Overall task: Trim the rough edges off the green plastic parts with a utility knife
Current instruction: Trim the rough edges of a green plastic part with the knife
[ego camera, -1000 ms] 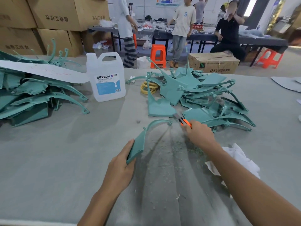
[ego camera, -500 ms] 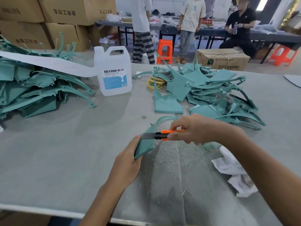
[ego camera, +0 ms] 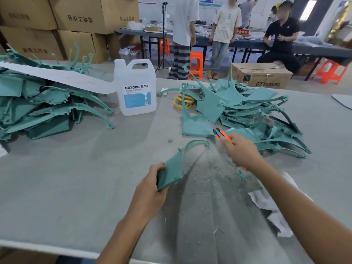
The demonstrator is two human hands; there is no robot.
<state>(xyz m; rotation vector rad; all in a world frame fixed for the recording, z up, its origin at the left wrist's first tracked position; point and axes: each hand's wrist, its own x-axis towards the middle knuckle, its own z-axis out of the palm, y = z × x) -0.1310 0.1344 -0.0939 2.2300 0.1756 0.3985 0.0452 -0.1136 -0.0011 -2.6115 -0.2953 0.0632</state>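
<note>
My left hand grips the wide lower end of a green plastic part, a flat panel with a thin curved arm that arches up and right. My right hand is closed on an orange utility knife, its dark tip pointing up-left, just right of the arm's far end and apart from it. A pile of green parts lies behind the knife on the right. A second pile of green parts fills the left side of the table.
Green shavings litter the grey table between my hands. A white DEXCON jug, yellow rings and a white cloth lie around. People stand and sit at tables behind, near cardboard boxes.
My right hand has swept the knife from the part's lower edge near my left hand up and right to the arm's far end. The part is tilted flatter toward me.
</note>
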